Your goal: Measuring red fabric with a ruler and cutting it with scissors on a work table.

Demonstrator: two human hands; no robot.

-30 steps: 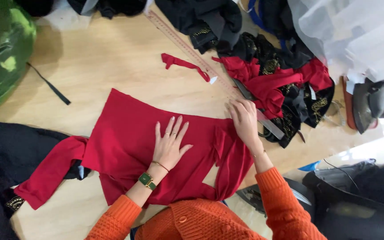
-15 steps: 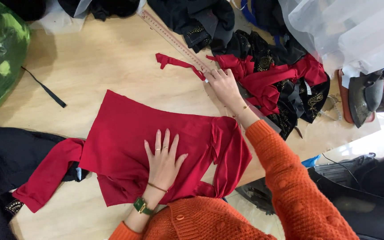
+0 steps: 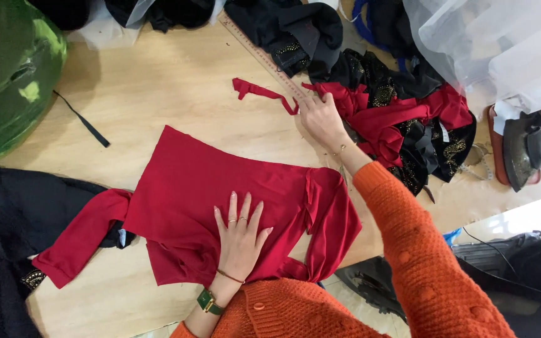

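- I see the left hand lying flat, palm down, fingers spread, on the red garment; it presses the cloth and grips nothing.
- A green-faced watch sits on that wrist, with a thin bracelet just above it.
- The garment is spread on the wooden table directly under the left hand; one red sleeve trails off to the left of that hand, over a dark cloth.
- The right hand is stretched well ahead of the left, arm in an orange knitted sleeve.
- Its fingers are loosely curled, tips down at the near end of the long wooden ruler; I cannot tell whether they pinch the ruler or only touch it.
- A narrow red fabric strip lies just left of the right hand's fingertips, its near end beside them.
- Right of that hand: a heap of red and black cloth with gold trim.
- Farther right, beyond the heap, an iron stands at the table edge, white tulle above it.
- Far left of both hands: a green shiny bundle and a black strip on the bare wood.
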